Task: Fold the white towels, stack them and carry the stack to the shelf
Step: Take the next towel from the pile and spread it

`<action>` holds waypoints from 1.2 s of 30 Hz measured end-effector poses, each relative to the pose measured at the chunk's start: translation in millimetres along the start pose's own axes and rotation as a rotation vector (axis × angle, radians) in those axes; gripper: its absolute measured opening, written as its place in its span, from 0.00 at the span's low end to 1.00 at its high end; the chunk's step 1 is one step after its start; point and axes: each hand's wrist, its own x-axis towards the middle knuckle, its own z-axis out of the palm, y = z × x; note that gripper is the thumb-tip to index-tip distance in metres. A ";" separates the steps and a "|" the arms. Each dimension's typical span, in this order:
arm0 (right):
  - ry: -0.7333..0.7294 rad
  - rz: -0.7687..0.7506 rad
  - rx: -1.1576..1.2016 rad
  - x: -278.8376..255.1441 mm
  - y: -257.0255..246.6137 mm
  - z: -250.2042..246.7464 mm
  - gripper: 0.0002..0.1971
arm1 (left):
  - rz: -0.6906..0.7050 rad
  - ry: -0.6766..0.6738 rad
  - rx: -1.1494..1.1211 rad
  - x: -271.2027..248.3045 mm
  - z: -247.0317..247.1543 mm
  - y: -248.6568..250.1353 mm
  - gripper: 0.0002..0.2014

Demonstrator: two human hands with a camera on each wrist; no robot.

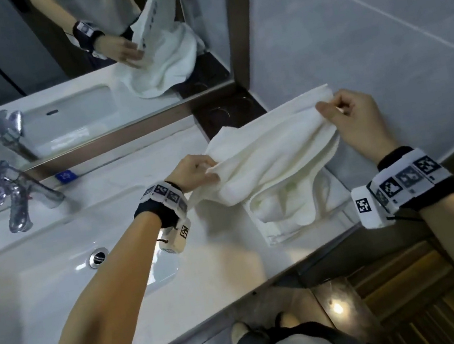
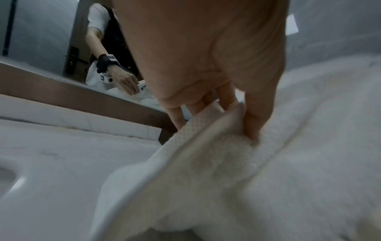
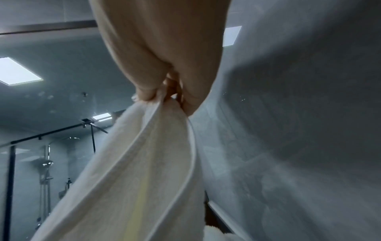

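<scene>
Both hands pinch towel (image 1: 272, 145) corners: left (image 1: 194, 171), right (image 1: 352, 116); faucet (image 1: 16, 196), sink (image 1: 64, 270) left.

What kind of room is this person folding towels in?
Most likely a bathroom, perhaps in a hotel. There is a white sink with a chrome tap, a big mirror above it, and a shower behind glass.

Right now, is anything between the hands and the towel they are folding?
Nothing visible. The left hand and the right hand each pinch an edge of the white towel, which is lifted over more towels on the counter. No shelf is in view.
</scene>
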 end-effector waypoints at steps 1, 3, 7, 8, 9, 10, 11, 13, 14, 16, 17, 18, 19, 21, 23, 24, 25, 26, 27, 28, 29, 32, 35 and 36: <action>0.040 0.030 -0.019 0.8 3.9 1.4 0.15 | 0.006 0.020 0.002 -1.9 -5.8 0.7 0.13; 0.064 0.067 -0.038 3.0 9.3 4.7 0.15 | 0.022 0.087 -0.011 -7.6 -21.8 3.1 0.13; 0.098 0.070 -0.036 11.1 8.7 8.0 0.14 | 0.172 0.251 -0.063 -23.6 -68.8 18.7 0.09; 0.123 0.063 -0.015 14.1 6.1 8.7 0.13 | 0.198 0.277 -0.046 -28.9 -81.1 25.4 0.10; 0.150 0.058 0.003 17.7 2.6 9.4 0.13 | 0.227 0.304 -0.027 -34.1 -93.3 32.5 0.11; 0.177 0.055 0.018 21.6 -1.8 10.2 0.13 | 0.262 0.338 -0.007 -38.5 -104.6 39.4 0.12; 0.199 0.049 0.032 26.3 -7.0 10.7 0.13 | 0.291 0.378 0.009 -42.7 -115.5 46.2 0.13; 0.238 0.031 0.044 36.0 -20.6 10.0 0.14 | 0.328 0.456 0.011 -52.8 -134.7 60.7 0.12; 0.262 0.020 0.036 41.4 -29.0 9.6 0.15 | 0.356 0.487 0.008 -57.7 -143.4 66.0 0.11; 0.316 -0.006 0.019 50.9 -43.9 8.8 0.15 | 0.398 0.535 0.038 -66.6 -156.0 72.0 0.11; 0.340 -0.021 0.020 55.3 -48.9 9.3 0.15 | 0.405 0.553 0.066 -68.5 -160.0 71.8 0.14; 0.355 -0.036 0.031 59.2 -52.3 10.2 0.15 | 0.402 0.564 0.094 -68.5 -162.1 69.1 0.16; 0.357 -0.047 0.044 62.8 -52.8 11.5 0.15 | 0.381 0.557 0.112 -66.4 -162.1 63.1 0.18; 0.325 -0.029 0.028 67.7 -46.6 16.8 0.17 | 0.235 0.496 0.130 -59.4 -153.8 45.1 0.22; 0.243 0.027 -0.025 68.8 -33.2 26.4 0.21 | 0.037 0.370 0.187 -53.5 -131.9 21.4 0.25; 0.196 0.050 -0.054 67.6 -24.9 32.4 0.24 | -0.028 0.285 0.206 -50.6 -117.0 7.8 0.24; 0.154 0.068 -0.091 65.3 -15.9 38.6 0.26 | -0.074 0.199 0.205 -48.6 -100.3 -6.3 0.23; 0.118 0.086 -0.133 62.3 -6.7 44.4 0.27 | -0.111 0.119 0.187 -48.6 -83.4 -19.6 0.22; 0.087 0.106 -0.169 59.2 2.6 49.3 0.27 | -0.141 0.048 0.152 -49.6 -66.7 -32.1 0.20; 0.056 0.134 -0.189 55.7 12.0 53.4 0.27 | -0.154 -0.011 0.107 -51.5 -51.7 -44.8 0.17; 0.028 0.162 -0.201 52.6 21.4 56.3 0.25 | -0.162 -0.054 0.066 -53.7 -38.2 -57.4 0.14; -0.028 0.215 -0.232 45.7 44.0 59.1 0.24 | -0.238 -0.079 0.000 -65.0 -8.1 -90.4 0.09; -0.100 0.241 -0.284 42.3 57.4 59.9 0.20 | -0.267 0.011 -0.231 -77.6 6.4 -114.2 0.05; -0.121 0.252 -0.295 41.6 60.0 60.5 0.18 | -0.285 0.057 -0.348 -81.7 8.5 -119.3 0.04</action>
